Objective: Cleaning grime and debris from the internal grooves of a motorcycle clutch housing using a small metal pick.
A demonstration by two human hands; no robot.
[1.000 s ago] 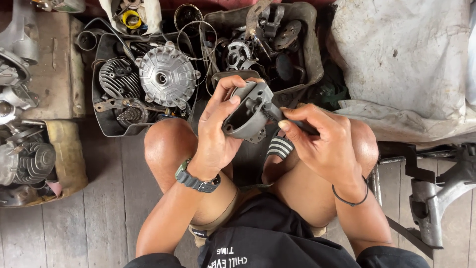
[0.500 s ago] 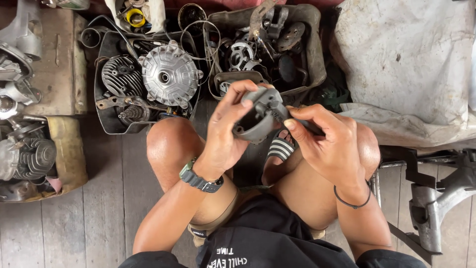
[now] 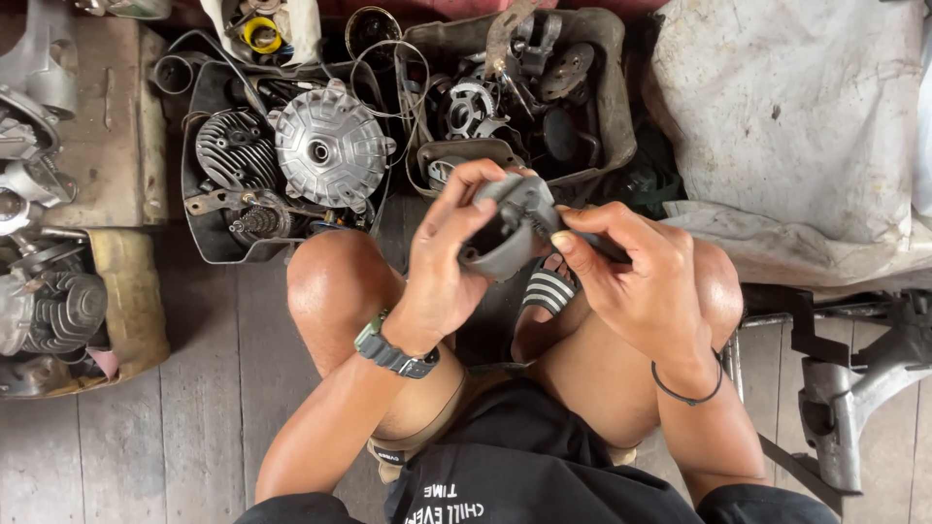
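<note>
At the far left we see finned engine parts (image 3: 53,306) on a worn tray, then a black tray (image 3: 199,243) holding a ribbed cylinder (image 3: 231,147) and a round silver hub (image 3: 325,146). Moving in, our left hand (image 3: 442,262), a watch (image 3: 393,349) on its wrist, is closed around a grey curved metal part (image 3: 505,233), thumb and fingers clamped on its rim, holding it above our knees in front of a grey tub of small parts (image 3: 524,87). Our right hand (image 3: 631,281) meets it from the other side, fingertips pinched together on a dark slim piece at the part's edge; what that piece is we cannot tell. To work this well, we judge the left grip should stay firm and steady while the right fingers work with small, controlled movements, keeping the part over our lap. At the right lie a pale dirty cloth (image 3: 796,126) and a grey metal bracket (image 3: 854,388) on the plank floor.
</note>
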